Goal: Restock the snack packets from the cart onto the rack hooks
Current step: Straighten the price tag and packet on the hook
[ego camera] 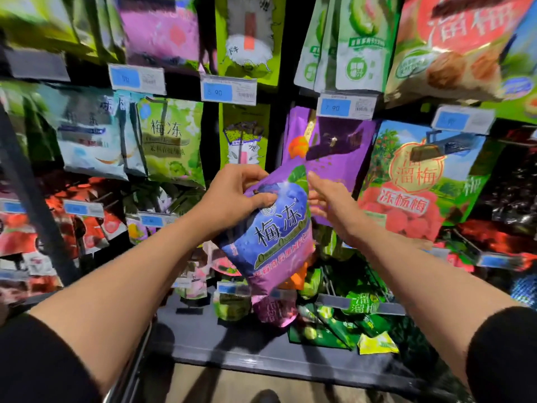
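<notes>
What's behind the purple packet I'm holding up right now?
Behind the held purple packet, gripped by the left hand, hang matching purple packets on the rack. Lower down, green packets show. The packet covers the rack directly behind it, so that part cannot be seen.

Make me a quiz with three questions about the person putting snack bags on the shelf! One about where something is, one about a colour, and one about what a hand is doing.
1. Where is the price tag reading 7.90?
A. Above the hanging purple packet
B. On the floor
C. On the person's sleeve

2. What colour is the held packet?
A. Red and yellow
B. Blue and purple
C. Plain white

3. What is the left hand doing?
A. Hanging empty
B. Gripping the packet's top
C. Pointing upward

Answers:
1 A, the tag sits just over the hanging purple packet.
2 B, blue front with a purple-pink bottom.
3 B, fingers and thumb curl round its top edge.
</notes>
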`<action>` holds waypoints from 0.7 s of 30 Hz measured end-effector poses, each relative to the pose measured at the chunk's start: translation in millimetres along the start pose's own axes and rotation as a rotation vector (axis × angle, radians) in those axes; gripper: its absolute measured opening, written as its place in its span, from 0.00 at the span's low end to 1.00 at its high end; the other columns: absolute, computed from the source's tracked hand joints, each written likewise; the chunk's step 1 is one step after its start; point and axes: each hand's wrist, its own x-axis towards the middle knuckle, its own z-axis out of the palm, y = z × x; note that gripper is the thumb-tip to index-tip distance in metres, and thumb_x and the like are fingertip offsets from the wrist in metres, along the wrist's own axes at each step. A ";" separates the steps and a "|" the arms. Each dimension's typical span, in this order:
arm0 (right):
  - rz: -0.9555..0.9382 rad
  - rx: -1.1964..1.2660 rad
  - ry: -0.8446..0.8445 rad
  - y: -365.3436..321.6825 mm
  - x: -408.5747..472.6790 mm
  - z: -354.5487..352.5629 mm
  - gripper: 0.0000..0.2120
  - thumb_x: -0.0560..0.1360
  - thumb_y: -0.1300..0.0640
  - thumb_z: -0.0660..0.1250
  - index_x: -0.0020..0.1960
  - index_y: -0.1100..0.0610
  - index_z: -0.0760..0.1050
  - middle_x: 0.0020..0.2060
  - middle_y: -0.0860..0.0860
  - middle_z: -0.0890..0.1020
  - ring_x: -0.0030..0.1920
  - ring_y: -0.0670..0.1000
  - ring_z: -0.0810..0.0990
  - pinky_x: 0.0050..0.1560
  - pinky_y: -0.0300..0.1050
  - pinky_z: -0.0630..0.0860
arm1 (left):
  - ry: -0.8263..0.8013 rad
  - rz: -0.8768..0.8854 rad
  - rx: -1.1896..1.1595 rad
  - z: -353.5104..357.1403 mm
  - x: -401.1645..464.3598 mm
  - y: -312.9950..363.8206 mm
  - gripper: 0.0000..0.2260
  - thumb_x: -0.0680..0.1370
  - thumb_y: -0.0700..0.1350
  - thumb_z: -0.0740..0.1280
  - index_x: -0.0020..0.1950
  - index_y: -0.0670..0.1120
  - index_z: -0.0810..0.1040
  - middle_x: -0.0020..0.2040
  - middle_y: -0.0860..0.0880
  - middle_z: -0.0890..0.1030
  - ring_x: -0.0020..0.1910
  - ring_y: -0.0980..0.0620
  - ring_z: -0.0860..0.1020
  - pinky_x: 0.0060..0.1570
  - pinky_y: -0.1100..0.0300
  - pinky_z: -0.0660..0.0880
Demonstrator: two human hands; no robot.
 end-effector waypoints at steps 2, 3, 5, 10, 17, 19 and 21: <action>0.093 0.025 -0.332 -10.6 -20.5 -1.1 0.15 0.74 0.53 0.70 0.54 0.63 0.74 0.41 0.54 0.84 0.40 0.45 0.80 0.42 0.46 0.80 | -0.024 0.020 -0.016 -3.8 -1.4 12.7 0.07 0.73 0.32 0.71 0.44 0.43 0.80 0.42 0.45 0.84 0.38 0.57 0.80 0.43 0.60 0.78; 0.109 0.051 -0.445 -14.2 -30.0 -2.8 0.16 0.73 0.59 0.70 0.58 0.63 0.73 0.44 0.54 0.85 0.42 0.45 0.82 0.43 0.44 0.81 | -0.028 0.034 -0.031 -5.6 -1.8 18.5 0.08 0.72 0.32 0.72 0.43 0.45 0.80 0.40 0.48 0.84 0.38 0.57 0.80 0.43 0.59 0.78; 0.110 0.043 -0.526 -18.8 -45.7 -8.0 0.24 0.65 0.64 0.74 0.60 0.60 0.73 0.50 0.55 0.84 0.47 0.50 0.84 0.45 0.42 0.79 | -0.018 0.057 -0.048 -9.0 -4.5 31.5 0.12 0.72 0.31 0.72 0.40 0.48 0.78 0.36 0.56 0.83 0.37 0.61 0.79 0.43 0.62 0.77; -0.041 -0.149 -0.435 -45.1 -76.7 -14.2 0.26 0.62 0.72 0.77 0.57 0.58 0.77 0.53 0.56 0.84 0.51 0.52 0.82 0.54 0.44 0.78 | 0.016 0.112 0.029 -24.8 -14.1 57.9 0.08 0.71 0.36 0.74 0.43 0.47 0.79 0.43 0.46 0.83 0.40 0.60 0.79 0.47 0.58 0.76; -0.314 -0.286 -0.239 -108.1 -101.8 9.5 0.15 0.65 0.67 0.77 0.51 0.59 0.82 0.44 0.49 0.86 0.41 0.44 0.82 0.47 0.41 0.78 | 0.168 0.176 0.390 -73.6 -23.0 103.3 0.07 0.70 0.51 0.71 0.38 0.49 0.77 0.34 0.51 0.80 0.35 0.52 0.77 0.38 0.52 0.74; -0.377 -0.292 -0.228 -125.9 -98.1 24.0 0.14 0.66 0.68 0.77 0.50 0.61 0.82 0.43 0.50 0.86 0.41 0.44 0.82 0.46 0.39 0.78 | 0.198 0.196 0.489 -92.3 -20.8 116.1 0.12 0.69 0.54 0.67 0.41 0.45 0.79 0.37 0.47 0.81 0.39 0.45 0.79 0.42 0.47 0.75; -0.426 -0.302 -0.211 -141.7 -88.8 40.8 0.12 0.66 0.66 0.77 0.49 0.62 0.82 0.44 0.54 0.86 0.42 0.47 0.81 0.48 0.42 0.78 | 0.235 0.205 0.585 -110.8 -14.2 123.1 0.16 0.71 0.56 0.64 0.44 0.44 0.80 0.40 0.46 0.82 0.42 0.43 0.79 0.43 0.48 0.75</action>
